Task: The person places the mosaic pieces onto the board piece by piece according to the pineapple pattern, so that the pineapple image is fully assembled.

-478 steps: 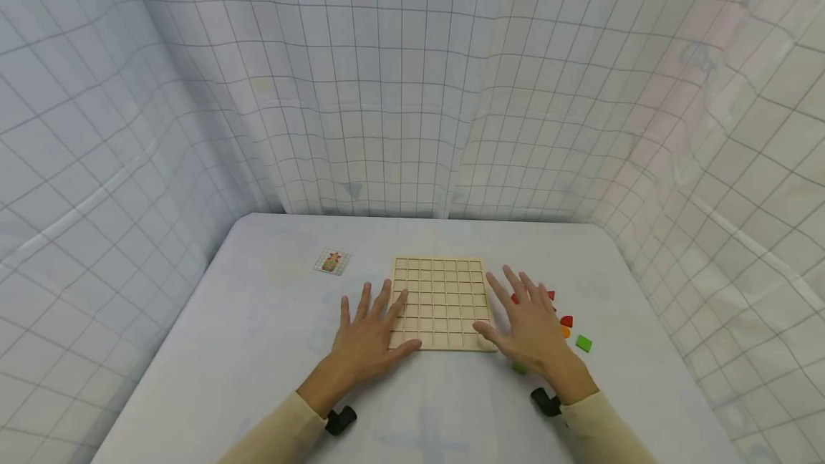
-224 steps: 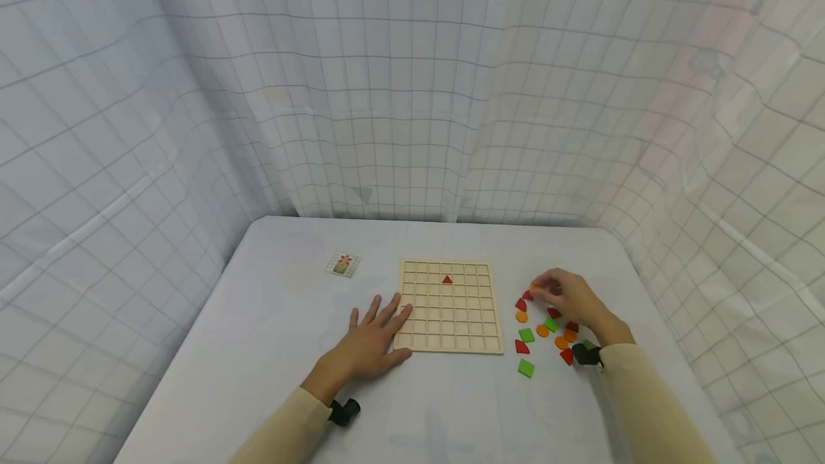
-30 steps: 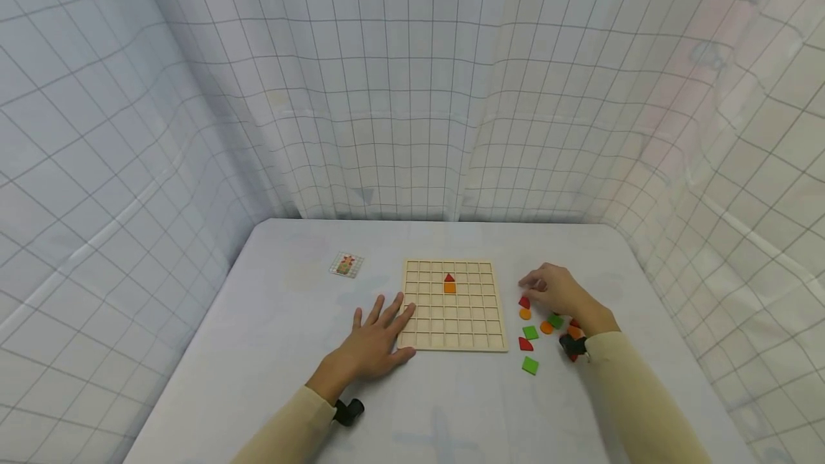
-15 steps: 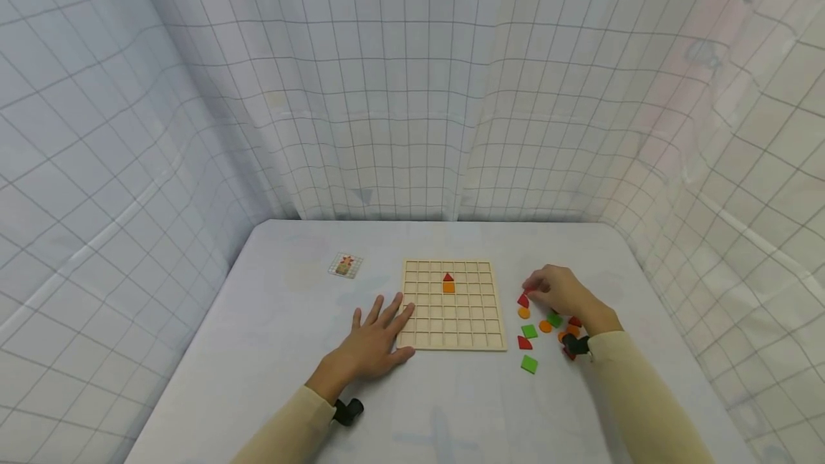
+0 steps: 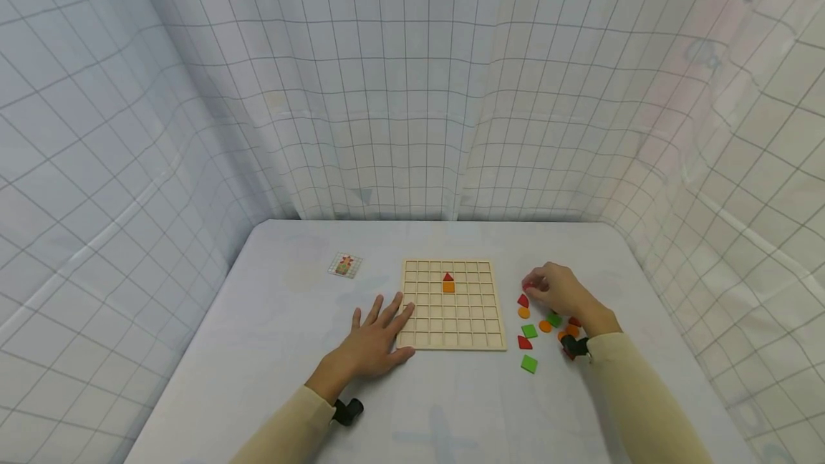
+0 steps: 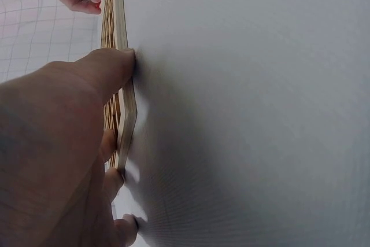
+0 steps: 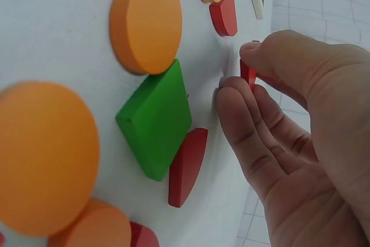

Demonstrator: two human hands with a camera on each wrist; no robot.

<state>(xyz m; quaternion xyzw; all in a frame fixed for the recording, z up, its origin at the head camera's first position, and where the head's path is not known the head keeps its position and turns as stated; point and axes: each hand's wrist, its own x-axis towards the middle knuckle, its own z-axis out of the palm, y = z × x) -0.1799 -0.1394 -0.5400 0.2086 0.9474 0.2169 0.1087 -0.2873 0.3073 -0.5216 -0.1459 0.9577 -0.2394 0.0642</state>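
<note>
My left hand [image 5: 370,346] lies with fingers spread over the left edge of a wooden grid board [image 5: 460,315]; in the left wrist view its thumb rests against the board's side. On the board, a red triangle [image 5: 448,277] sits directly above an orange square [image 5: 448,288]. To the board's right, my right hand [image 5: 562,293] pinches a small red piece [image 7: 247,74] between thumb and fingers, close over the table; its shape is partly hidden. Beside that hand are a red rounded-edge piece [image 5: 523,301], an orange disc [image 5: 524,313] and a green tile [image 7: 159,122].
More loose pieces lie under and near the right wrist, among them a green tile [image 5: 529,364] at the front and a red piece [image 5: 525,342]. A small printed picture card [image 5: 345,265] lies left of the board. Gridded white curtains [image 5: 387,127] enclose the table.
A red triangle, then an orange square, have come onto the board over the longer span. In the last second my right hand has picked up a red piece. The left hand stays on the board.
</note>
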